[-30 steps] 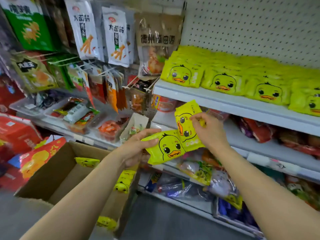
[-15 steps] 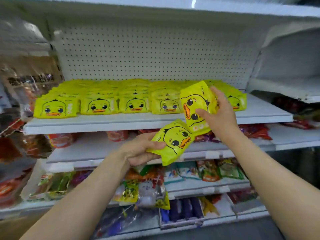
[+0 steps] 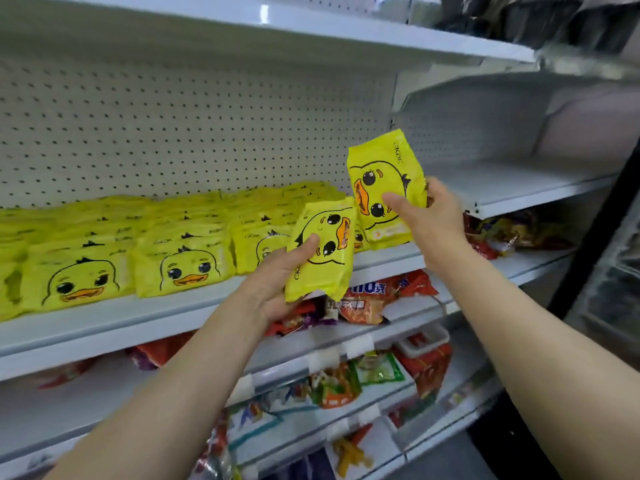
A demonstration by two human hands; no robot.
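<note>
Head | left hand (image 3: pixel 277 275) grips lower packet (image 3: pixel 323 268) | right hand (image 3: pixel 434 220) grips upper packet (image 3: pixel 381 168) | stacked packets (image 3: pixel 180 268) crowd shelf (image 3: pixel 138 325) behind

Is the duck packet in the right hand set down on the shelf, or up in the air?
In the air: the right hand grips the packet on end, clear of the shelf.

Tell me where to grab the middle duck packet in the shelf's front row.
Pinch the duck packet by its top edge, reaching from the front and above. It leans face-out at the shelf lip, with packets close beside and behind it, so the sides are probably hard to reach.
</note>
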